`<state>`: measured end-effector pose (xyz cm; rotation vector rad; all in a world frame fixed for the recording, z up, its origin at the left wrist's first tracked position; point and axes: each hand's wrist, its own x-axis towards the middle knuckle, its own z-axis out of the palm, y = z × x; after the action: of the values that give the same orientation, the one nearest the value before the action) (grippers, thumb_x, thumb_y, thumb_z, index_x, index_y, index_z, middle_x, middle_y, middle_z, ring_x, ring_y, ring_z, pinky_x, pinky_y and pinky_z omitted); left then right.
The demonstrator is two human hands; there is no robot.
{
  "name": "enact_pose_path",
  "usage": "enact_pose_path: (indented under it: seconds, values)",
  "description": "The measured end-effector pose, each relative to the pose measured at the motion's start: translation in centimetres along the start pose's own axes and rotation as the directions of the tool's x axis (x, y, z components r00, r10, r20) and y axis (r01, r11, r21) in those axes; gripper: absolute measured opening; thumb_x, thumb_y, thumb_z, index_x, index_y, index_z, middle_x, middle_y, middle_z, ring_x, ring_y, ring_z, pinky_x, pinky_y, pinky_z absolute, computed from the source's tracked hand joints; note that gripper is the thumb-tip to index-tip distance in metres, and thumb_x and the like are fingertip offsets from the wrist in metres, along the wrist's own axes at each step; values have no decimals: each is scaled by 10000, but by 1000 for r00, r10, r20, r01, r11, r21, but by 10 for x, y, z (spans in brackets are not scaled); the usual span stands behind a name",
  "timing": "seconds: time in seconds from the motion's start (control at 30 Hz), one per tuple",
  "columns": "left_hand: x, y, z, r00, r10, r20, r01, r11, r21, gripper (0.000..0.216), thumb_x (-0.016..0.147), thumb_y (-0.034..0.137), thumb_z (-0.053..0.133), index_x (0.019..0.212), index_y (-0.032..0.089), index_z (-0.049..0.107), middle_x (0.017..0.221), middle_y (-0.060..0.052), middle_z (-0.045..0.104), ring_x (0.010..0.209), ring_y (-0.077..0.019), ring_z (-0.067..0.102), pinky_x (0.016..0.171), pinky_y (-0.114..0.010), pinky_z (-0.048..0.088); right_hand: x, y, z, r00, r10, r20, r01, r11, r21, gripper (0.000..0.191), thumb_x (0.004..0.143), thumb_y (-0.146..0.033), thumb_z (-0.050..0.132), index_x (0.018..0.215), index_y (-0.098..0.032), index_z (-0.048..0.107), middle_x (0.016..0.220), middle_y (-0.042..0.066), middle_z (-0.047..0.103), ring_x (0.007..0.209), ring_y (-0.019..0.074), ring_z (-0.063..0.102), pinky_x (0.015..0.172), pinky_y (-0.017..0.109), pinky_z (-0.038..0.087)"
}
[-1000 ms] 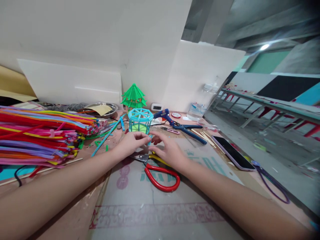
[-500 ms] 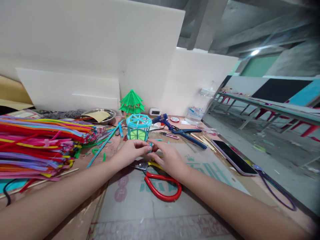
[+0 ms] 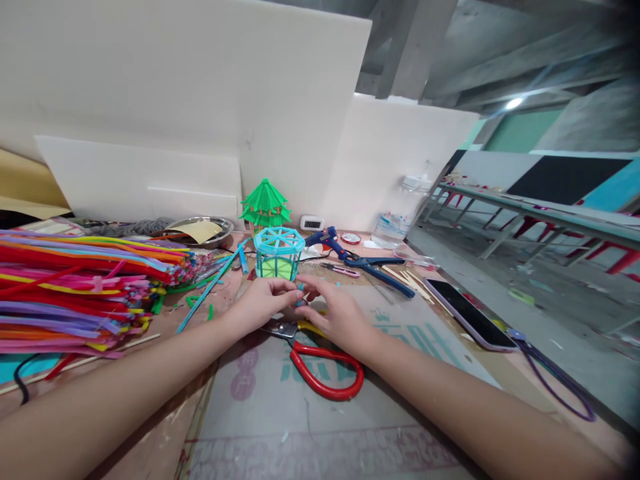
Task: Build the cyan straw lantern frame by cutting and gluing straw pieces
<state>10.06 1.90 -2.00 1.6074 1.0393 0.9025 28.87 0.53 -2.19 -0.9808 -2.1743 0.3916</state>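
Observation:
My left hand (image 3: 265,303) pinches a short blue piece (image 3: 300,295), which looks like a bit of pipe cleaner; it is mostly covered by the fingertips. From the other side, the thumb and fingers of my right hand (image 3: 339,313) close round the same piece. Under my hands lie scissors (image 3: 327,373) with red handles, their blades partly hidden by my left hand. Something with a yellow handle (image 3: 311,328) shows beneath my right hand. Just beyond my fingers stands a round blue frame (image 3: 279,243) with a light green base.
Bundles of coloured pipe cleaners (image 3: 75,293) fill the left side. Behind the frame stands a green tiered roof model (image 3: 265,203). A glue gun (image 3: 327,241), blue-handled pliers (image 3: 383,272), a pink cutter (image 3: 341,270), wooden sticks (image 3: 410,283) and a phone (image 3: 470,313) lie to the right.
The fingers of my right hand have shifted slightly around the short blue piece, and a little more of it shows. Both arms stay nearly in place; the scissors have not moved.

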Motion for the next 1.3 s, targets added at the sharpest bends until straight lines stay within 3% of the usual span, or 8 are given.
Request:
enact_pose_path:
  seconds: [0.2,0.4,0.57,0.7,0.77,0.9,1.03,1.3]
  values:
    - [-1,-2,1,1000,-2,-19,2,1000,11,356,740,459,652,858,126,703,737,-38,682,607,-128,573,554,-214,407,3,-6,-2,991,129,-37,-121,977,177,311,884,-317,540,1174,-204,521,955,54,672,864,174,632,764,315,490]
    - [-3,-3,4,999,27,19,-28,998,49,346,775,446,627,862,122,712,749,-49,690,626,-133,583,568,-217,419,10,-9,0,950,309,-50,-269,887,375,117,808,-285,602,811,-169,588,754,12,639,689,136,596,639,258,474]
    - [-4,-2,5,998,23,61,-25,999,38,333,768,426,640,879,121,716,748,-55,694,619,-131,584,563,-216,419,12,-4,2,925,377,37,-350,813,465,165,761,-320,646,755,-166,589,695,-5,610,630,127,572,602,255,466]
    - [-2,-2,2,1000,-22,18,23,1000,-16,351,731,446,673,871,126,707,712,-40,678,566,-115,557,520,-205,392,12,-1,3,936,349,51,-315,764,562,174,797,-334,618,842,-171,575,748,8,629,672,141,616,647,278,496]
    - [-1,-1,0,998,-51,-46,50,998,-30,378,712,472,685,869,129,706,677,-27,661,528,-103,526,494,-202,362,11,-1,2,960,280,23,-249,808,534,264,809,-308,617,1034,-183,560,820,20,646,739,154,634,701,301,507]
    - [0,3,0,994,-70,-81,66,996,-55,388,676,499,708,805,133,706,620,-2,621,501,-86,467,480,-201,321,6,-3,1,998,64,-2,-62,974,218,559,763,-225,681,1279,-217,467,1021,58,635,878,175,607,826,347,487]
    - [-2,6,5,996,-57,-68,50,993,-104,353,661,479,722,731,134,698,643,-1,621,532,-83,461,496,-200,307,2,-3,2,1000,20,-13,-19,997,77,431,823,-156,574,1241,-210,486,1022,65,640,894,175,605,837,350,486]
    - [-3,3,9,996,-78,-40,69,982,-178,363,659,489,724,744,138,689,670,-14,642,550,-96,489,525,-209,320,-1,-3,3,1000,24,2,-24,993,114,420,834,-184,572,1238,-234,472,1052,58,633,897,172,616,824,337,492]
